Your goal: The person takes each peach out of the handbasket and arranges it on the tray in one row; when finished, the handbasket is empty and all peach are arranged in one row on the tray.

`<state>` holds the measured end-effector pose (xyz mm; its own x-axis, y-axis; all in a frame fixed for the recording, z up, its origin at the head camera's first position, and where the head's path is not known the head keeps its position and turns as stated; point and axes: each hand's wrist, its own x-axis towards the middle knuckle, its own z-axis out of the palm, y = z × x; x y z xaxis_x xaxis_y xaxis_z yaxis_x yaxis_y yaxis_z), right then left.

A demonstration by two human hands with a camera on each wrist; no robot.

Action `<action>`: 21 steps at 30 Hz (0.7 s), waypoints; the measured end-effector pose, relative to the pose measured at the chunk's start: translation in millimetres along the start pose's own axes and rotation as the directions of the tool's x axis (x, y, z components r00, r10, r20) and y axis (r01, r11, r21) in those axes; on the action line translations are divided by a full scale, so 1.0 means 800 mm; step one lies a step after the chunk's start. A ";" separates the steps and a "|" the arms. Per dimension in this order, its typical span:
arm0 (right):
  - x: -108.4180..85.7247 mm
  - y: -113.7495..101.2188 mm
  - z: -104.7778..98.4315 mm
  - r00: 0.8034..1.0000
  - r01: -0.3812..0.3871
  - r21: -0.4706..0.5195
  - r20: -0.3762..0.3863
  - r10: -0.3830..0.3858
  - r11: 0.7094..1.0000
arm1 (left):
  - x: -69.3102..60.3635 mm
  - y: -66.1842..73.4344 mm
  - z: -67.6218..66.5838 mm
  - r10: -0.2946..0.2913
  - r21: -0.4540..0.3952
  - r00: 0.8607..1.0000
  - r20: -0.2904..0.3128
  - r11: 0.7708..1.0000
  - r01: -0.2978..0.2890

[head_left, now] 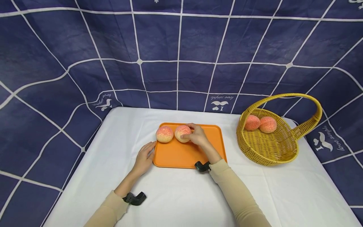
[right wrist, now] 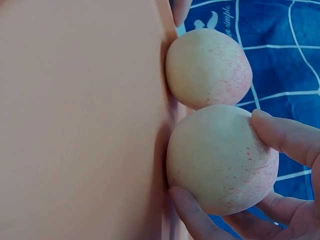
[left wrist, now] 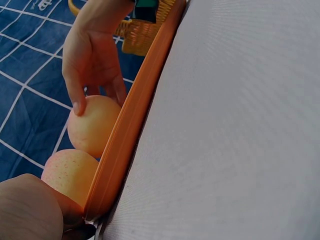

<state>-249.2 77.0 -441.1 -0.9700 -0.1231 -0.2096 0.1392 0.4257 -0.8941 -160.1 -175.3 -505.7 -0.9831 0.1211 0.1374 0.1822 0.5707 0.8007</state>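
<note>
The right hand (head_left: 197, 136), thumb and fingers curled round it, grips one peach (head_left: 181, 131) toward the far side of the orange tray (head_left: 175, 159), just beside a second peach (head_left: 164, 134), while the left hand (head_left: 144, 158) rests loosely extended at the tray's left edge. This looks like setting the peach down, so the next move likely calls for spreading those fingers without rolling it; two more peaches (head_left: 268, 125) lie in the wicker basket (head_left: 246, 148) at right.
</note>
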 end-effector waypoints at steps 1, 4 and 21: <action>0.000 0.001 0.001 1.000 0.000 -0.006 -0.002 0.000 1.000 | 0.000 0.000 0.000 -0.001 0.002 1.000 0.002 1.000 0.001; 0.002 0.002 0.003 1.000 0.003 -0.022 -0.008 -0.003 1.000 | 0.000 0.000 0.001 -0.004 0.006 1.000 0.001 1.000 0.004; 0.000 0.005 0.008 1.000 0.011 -0.045 -0.006 -0.011 0.999 | 0.001 0.000 0.001 0.013 0.006 1.000 -0.012 1.000 -0.013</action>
<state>-247.5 72.5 -447.2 -0.9727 -0.1226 -0.1972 0.1195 0.4640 -0.8778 -160.6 -174.1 -506.2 -0.9808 0.1191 0.1547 0.1951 0.5743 0.7950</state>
